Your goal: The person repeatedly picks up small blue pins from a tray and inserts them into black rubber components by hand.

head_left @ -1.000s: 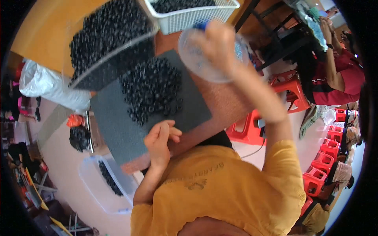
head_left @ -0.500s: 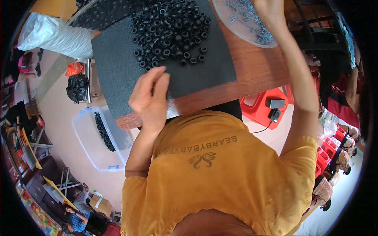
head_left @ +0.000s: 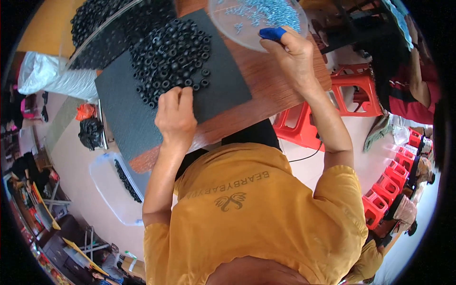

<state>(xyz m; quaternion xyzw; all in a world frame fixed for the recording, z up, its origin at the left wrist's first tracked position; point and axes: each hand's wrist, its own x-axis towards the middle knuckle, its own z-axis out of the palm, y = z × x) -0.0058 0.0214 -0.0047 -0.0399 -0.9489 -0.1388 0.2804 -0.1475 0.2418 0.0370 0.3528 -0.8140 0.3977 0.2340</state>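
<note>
Two hands among the rubber rings

Your left hand [head_left: 175, 114] rests fingers-down on black rubber rings [head_left: 168, 54] heaped on the dark mat [head_left: 123, 111] atop the table [head_left: 266, 88]. They look light and grippy; pinch their rims. Your right hand [head_left: 294, 57] pinches a blue piece [head_left: 272, 33] beside the clear tray [head_left: 237, 31].

Mustard-yellow short-sleeved T-shirt [head_left: 256, 218], grey winged emblem; bare forearms

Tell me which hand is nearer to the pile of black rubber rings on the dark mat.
Left. The left hand rests on the dark mat, fingers touching the pile of black rubber rings. The right hand is off at the clear tray of small blue parts.
</note>
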